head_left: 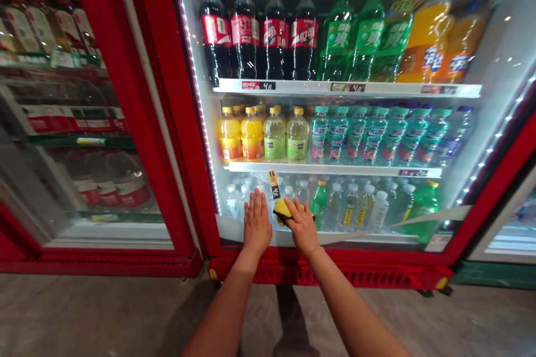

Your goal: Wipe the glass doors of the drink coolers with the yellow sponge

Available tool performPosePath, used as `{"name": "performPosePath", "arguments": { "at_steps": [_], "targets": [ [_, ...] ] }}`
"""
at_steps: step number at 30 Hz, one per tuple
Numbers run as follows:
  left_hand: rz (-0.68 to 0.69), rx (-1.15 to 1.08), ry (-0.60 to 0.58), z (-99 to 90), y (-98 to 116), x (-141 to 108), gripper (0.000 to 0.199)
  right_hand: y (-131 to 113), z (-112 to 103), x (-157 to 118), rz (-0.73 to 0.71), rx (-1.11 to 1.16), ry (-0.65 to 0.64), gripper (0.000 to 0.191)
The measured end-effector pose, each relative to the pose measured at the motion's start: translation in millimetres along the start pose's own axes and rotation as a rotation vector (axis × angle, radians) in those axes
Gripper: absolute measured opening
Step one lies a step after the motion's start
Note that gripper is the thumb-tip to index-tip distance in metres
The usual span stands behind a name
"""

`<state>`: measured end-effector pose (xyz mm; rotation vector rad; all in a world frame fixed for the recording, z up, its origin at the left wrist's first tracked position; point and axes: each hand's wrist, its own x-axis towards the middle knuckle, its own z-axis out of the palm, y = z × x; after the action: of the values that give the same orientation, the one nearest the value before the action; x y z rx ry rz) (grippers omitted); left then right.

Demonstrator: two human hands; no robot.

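My left hand (257, 224) lies flat on the glass door (234, 234) of a red-framed drinks fridge, fingers pointing up and holding nothing. To its right, my right hand (304, 227) presses a yellow cleaning cloth (282, 210) with a dark edge against the same glass. Part of the cloth is hidden under the fingers. Just above the cloth, a black and orange price strip (273, 184) hangs at a tilt. Behind the glass, near both hands, stand clear water bottles (334, 209) and a green bottle (319, 201) on the bottom shelf.
Cola bottles (275, 33), green soda bottles (336, 39) and orange soda bottles (427, 39) fill the top shelf. Yellow juice bottles (252, 134) and teal-capped bottles (375, 134) line the middle one. Another red-framed fridge (125, 95) adjoins on the left. Grey floor (104, 312) lies below.
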<state>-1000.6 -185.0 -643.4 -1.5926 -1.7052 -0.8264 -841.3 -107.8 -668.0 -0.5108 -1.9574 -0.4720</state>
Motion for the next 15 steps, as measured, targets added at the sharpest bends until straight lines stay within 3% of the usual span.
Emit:
{"name": "performPosePath", "arguments": {
  "at_steps": [4, 7, 11, 15],
  "targets": [
    [-0.005, 0.01, 0.011, 3.4, 10.6, 3.1, 0.099, 29.6, -22.5, 24.3, 0.082, -0.064, 0.048, 0.022],
    [-0.012, 0.003, 0.006, 7.9, 19.8, 1.6, 0.099, 49.9, -33.9, 1.6, 0.101, -0.077, 0.086, 0.022],
    [0.029, -0.005, -0.013, 16.3, 33.2, -6.4, 0.096, 45.8, -28.1, -42.3, 0.032, -0.064, 0.018, 0.02],
    [0.061, -0.012, -0.042, 23.0, 45.7, -10.0, 0.094, 45.6, -30.1, -26.4, 0.003, -0.077, -0.043, 0.017]
  ]
}}
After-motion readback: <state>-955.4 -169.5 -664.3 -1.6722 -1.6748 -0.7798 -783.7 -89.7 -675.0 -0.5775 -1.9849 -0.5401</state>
